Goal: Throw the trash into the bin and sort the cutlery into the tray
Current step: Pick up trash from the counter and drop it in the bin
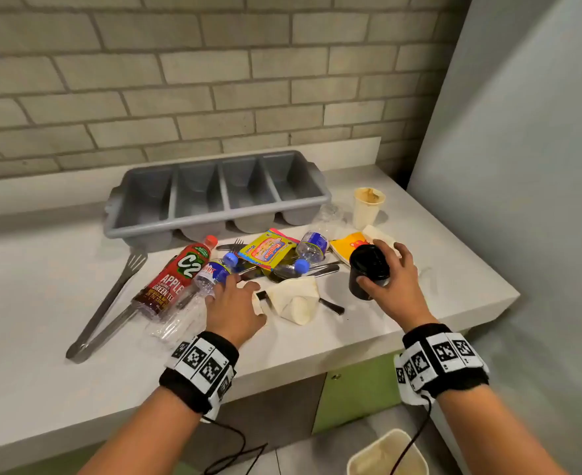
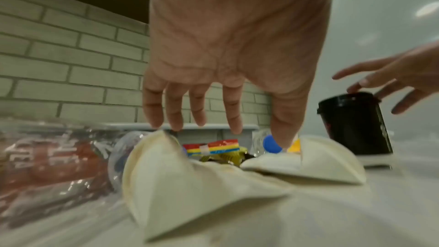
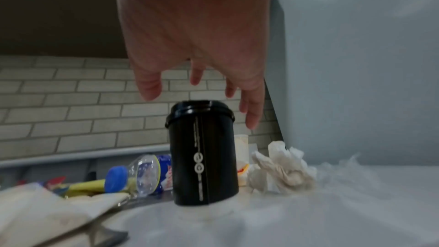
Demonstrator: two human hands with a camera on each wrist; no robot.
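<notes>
Right hand [image 1: 394,279] spread over glossy black cylindrical cup [image 1: 368,270] near counter's right edge (lidded); left hand [image 1: 236,308] spread above crumpled paper [image 1: 296,298].

A pale brick wall [image 1: 193,80] backs a white counter [image 1: 419,303] over green cabinet doors [image 1: 358,392].

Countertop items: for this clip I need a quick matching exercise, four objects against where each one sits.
Things:
1. black cup
2. metal tongs
3. grey cutlery tray
4. stained paper cup

Places:
A. standing right of the tray, near the back
B. against the brick wall, compartments empty
C. under the right hand
D. far left of the pile, lying flat

Pairs: 1-C, 2-D, 3-B, 4-A
</notes>
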